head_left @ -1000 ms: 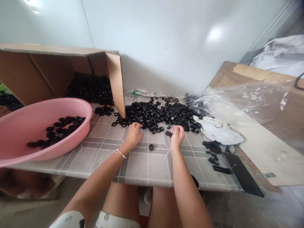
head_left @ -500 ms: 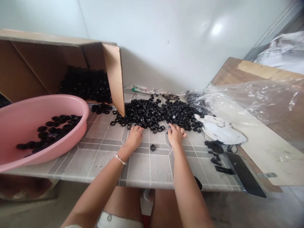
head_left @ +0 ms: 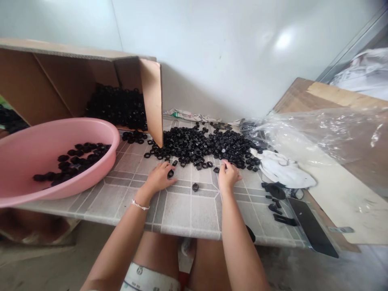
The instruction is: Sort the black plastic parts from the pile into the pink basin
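Observation:
My left hand (head_left: pixel 158 178) is low over the table, its thumb and fingers apart. One small black plastic ring (head_left: pixel 170 173) lies in the gap between them. At the near edge of the pile of black plastic parts (head_left: pixel 188 143), my right hand (head_left: pixel 229 178) has its fingers curled in. What its fingertips hold, if anything, is hidden. A single black ring with side lugs (head_left: pixel 195 187) sits alone on the tablecloth between both hands. Smaller black pieces (head_left: pixel 232 145) form the right part of the heap.
At left, a pink basin (head_left: pixel 100 171) holds several black parts. Behind it a cardboard box (head_left: pixel 153 99) lies open with many black rings inside. Right of the heap are a white cloth (head_left: pixel 280 169), clear plastic sheeting (head_left: pixel 321 125) and a dark flat panel (head_left: pixel 313 226).
My left hand has moved left and toward me from the pile's edge, and its fingers have spread around a ring. The right hand has shifted slightly right, fingers more curled. The view tilted a little.

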Demonstrator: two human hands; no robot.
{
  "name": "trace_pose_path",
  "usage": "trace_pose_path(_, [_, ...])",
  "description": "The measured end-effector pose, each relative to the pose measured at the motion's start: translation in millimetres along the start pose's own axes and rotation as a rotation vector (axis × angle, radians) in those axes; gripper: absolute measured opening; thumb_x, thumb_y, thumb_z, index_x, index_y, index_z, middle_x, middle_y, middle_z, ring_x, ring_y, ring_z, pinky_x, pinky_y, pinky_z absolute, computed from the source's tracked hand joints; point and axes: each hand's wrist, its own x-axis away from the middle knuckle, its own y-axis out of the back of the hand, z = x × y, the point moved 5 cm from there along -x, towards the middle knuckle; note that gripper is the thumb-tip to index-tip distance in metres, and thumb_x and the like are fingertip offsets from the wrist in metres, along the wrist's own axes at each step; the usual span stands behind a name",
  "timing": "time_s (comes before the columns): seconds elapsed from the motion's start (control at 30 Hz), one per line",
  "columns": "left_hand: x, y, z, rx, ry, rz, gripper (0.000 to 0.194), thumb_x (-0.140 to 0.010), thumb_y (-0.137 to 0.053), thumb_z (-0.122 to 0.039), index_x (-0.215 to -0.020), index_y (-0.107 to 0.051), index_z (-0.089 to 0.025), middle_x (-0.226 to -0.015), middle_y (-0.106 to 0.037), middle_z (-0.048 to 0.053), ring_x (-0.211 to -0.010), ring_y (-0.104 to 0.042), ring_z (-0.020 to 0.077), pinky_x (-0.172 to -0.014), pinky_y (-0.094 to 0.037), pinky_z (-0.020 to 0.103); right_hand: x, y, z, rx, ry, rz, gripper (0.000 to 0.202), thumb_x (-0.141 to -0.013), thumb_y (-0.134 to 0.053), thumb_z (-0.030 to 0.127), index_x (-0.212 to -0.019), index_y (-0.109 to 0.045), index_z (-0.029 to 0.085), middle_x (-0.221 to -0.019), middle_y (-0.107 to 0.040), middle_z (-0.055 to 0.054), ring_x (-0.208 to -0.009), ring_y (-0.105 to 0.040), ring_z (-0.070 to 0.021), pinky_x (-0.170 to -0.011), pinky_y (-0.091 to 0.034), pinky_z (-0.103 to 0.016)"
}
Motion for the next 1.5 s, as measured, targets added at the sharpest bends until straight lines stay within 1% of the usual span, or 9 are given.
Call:
trace_pose_path(0.17, [-6.3, -16.1, 3.0, 0.169, 0.015, -0.061, 0.041, -0.073, -0.055, -0.012, -0.113, -0.055, -0.016, -0.099, -0.062, 0.009, -0.095, -0.059, 0.0220, -0.089, -0.048, 0.038, 0.6, -8.8, 5.7, -0.429, -0.039, 0.062, 0.020, -0.074, -0.053, 0.037, -0.083, -0.060, 0.020, -0.082, -0.063, -0.006, -0.077, -0.054, -0.0196, -0.075, -0.040, -0.033])
trace_pose_path(0.3, [-8.4, -27.1, -22.0, 0.345, -0.032, -0.066, 0.038, -0.076, -0.057, -0.016, -0.113, -0.052, -0.018, -0.100, -0.062, 0.007, -0.091, -0.059, 0.0187, -0.083, -0.050, 0.034, 25.2, -35.2, 32.9, -0.844, -0.213, 0.524, 0.023, -0.068, -0.063, 0.036, -0.084, -0.057, 0.022, -0.085, -0.068, -0.004, -0.075, -0.060, -0.0176, -0.073, -0.046, -0.032])
trace_pose_path(0.37, [-8.3, -32.6, -35.7, 0.381, -0.073, -0.037, 0.030, -0.076, -0.058, -0.017, -0.105, -0.055, -0.019, -0.097, -0.061, 0.006, -0.088, -0.059, 0.0183, -0.081, -0.051, 0.033, 43.4, -43.0, 52.2, -0.927, -0.209, 0.758, 0.031, -0.070, -0.065, 0.036, -0.098, -0.060, 0.024, -0.092, -0.070, -0.003, -0.080, -0.063, -0.0180, -0.078, -0.048, -0.034])
trace_pose_path(0.43, [-8.2, -36.1, -42.3, 0.408, -0.080, -0.031, 0.025, -0.075, -0.059, -0.017, -0.099, -0.056, -0.019, -0.093, -0.061, 0.006, -0.086, -0.059, 0.0180, -0.080, -0.051, 0.034, 56.2, -45.7, 64.6, -0.892, -0.148, 0.865, 0.042, -0.071, -0.066, 0.036, -0.112, -0.060, 0.027, -0.099, -0.071, -0.003, -0.089, -0.064, -0.0188, -0.086, -0.047, -0.035])
trace_pose_path(0.57, [-8.6, -37.8, -36.6, 0.576, 0.019, -0.100, 0.038, -0.074, -0.056, -0.012, -0.111, -0.047, -0.018, -0.098, -0.059, 0.005, -0.083, -0.061, 0.0142, -0.076, -0.052, 0.030, 63.9, -48.6, 70.5, -0.740, -0.013, 0.856, 0.035, -0.076, -0.064, 0.039, -0.108, -0.066, 0.026, -0.108, -0.069, -0.005, -0.098, -0.061, -0.0213, -0.090, -0.045, -0.037])
trace_pose_path(0.73, [-9.1, -31.0, -34.9, 0.616, 0.041, -0.201, 0.038, -0.074, -0.058, -0.014, -0.110, -0.047, -0.019, -0.103, -0.062, 0.007, -0.093, -0.062, 0.0165, -0.082, -0.051, 0.031, 64.8, -48.2, 76.3, -0.692, 0.127, 0.799, 0.025, -0.076, -0.065, 0.038, -0.096, -0.068, 0.024, -0.106, -0.064, -0.006, -0.086, -0.059, -0.0185, -0.079, -0.048, -0.033])
trace_pose_path(1.0, [-10.8, -26.3, -33.0, 0.853, 0.174, -0.160, 0.029, -0.076, -0.066, -0.027, -0.100, -0.054, -0.018, -0.107, -0.063, 0.008, -0.101, -0.062, 0.0187, -0.084, -0.050, 0.031, 62.8, -44.2, 74.7, -0.810, -0.053, 0.856, 0.025, -0.073, -0.067, 0.037, -0.096, -0.067, 0.025, -0.099, -0.068, -0.002, -0.093, -0.061, -0.0198, -0.088, -0.047, -0.036])
trace_pose_path(1.27, [-12.3, -27.0, -29.8, 0.904, 0.193, -0.145, 0.029, -0.074, -0.068, -0.034, -0.096, -0.064, -0.017, -0.100, -0.068, 0.007, -0.094, -0.064, 0.0190, -0.089, -0.050, 0.035, 63.0, -48.9, 70.9, -0.829, -0.051, 0.866, 0.022, -0.072, -0.068, 0.033, -0.092, -0.067, 0.024, -0.093, -0.069, -0.002, -0.089, -0.062, -0.0185, -0.087, -0.048, -0.035])
trace_pose_path(1.5, [-11.0, -31.0, -26.2, 0.911, 0.226, -0.095, 0.026, -0.074, -0.067, -0.038, -0.087, -0.065, -0.016, -0.092, -0.069, 0.006, -0.084, -0.065, 0.0196, -0.074, -0.053, 0.032, 69.1, -57.2, 66.1, -0.811, -0.004, 0.844, 0.020, -0.071, -0.068, 0.036, -0.087, -0.068, 0.023, -0.092, -0.070, -0.003, -0.087, -0.064, -0.0191, -0.085, -0.048, -0.036])
